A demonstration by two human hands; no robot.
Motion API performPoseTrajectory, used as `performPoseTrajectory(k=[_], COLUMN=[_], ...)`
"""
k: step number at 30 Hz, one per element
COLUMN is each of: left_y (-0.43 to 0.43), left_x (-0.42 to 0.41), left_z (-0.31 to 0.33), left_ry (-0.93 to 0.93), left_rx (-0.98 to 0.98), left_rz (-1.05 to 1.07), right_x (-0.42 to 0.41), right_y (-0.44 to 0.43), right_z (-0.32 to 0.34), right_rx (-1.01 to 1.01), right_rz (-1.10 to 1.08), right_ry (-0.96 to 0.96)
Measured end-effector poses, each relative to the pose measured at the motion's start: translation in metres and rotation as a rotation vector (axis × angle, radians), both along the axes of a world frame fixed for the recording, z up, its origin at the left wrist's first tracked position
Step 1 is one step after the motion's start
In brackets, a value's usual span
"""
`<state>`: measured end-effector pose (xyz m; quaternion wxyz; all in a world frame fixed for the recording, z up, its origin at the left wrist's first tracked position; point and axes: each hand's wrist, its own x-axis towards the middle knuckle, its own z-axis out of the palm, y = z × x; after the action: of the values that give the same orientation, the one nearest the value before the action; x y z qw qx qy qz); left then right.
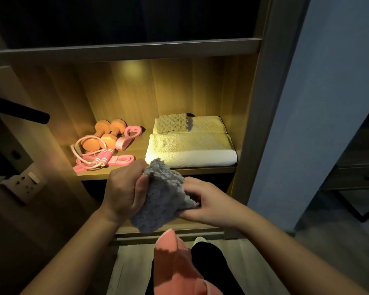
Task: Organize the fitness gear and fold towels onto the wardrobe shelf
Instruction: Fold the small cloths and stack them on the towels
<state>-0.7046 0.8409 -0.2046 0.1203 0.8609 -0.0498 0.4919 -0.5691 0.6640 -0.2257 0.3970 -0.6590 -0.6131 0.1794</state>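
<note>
Grey towel [162,194] bunched, left hand [124,192] fisted round its top, right hand [207,203] pinching its side — folded towel stack [190,150] on the wardrobe shelf [211,169] lies just ahead, nearer the right.

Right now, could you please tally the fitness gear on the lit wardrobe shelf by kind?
Orange dumbbells: 2
Pink jump rope: 1
Pink resistance band: 1
Pink heart-shaped grip: 1
Total: 5
</note>
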Motion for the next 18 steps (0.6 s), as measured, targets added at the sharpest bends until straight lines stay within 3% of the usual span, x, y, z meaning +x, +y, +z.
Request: performPoseTrajectory(k=[5, 12, 18], left_y=[0.007, 0.008, 0.01], left_x=[-0.012, -0.001, 0.016], left_z=[0.002, 0.0, -0.023], left_ry=[-0.016, 0.02, 0.219], left_rx=[0.063, -0.028, -0.356], left_rz=[0.174, 0.282, 0.354], right_x=[0.012, 0.011, 0.029], right_y=[-0.011, -0.002, -0.006], right_z=[-0.004, 0.001, -0.005], right_rx=[-0.119, -0.163, -0.122], right_rz=[-0.094, 0.039, -0.073], right_ry=[-0.085, 0.106, 0.27])
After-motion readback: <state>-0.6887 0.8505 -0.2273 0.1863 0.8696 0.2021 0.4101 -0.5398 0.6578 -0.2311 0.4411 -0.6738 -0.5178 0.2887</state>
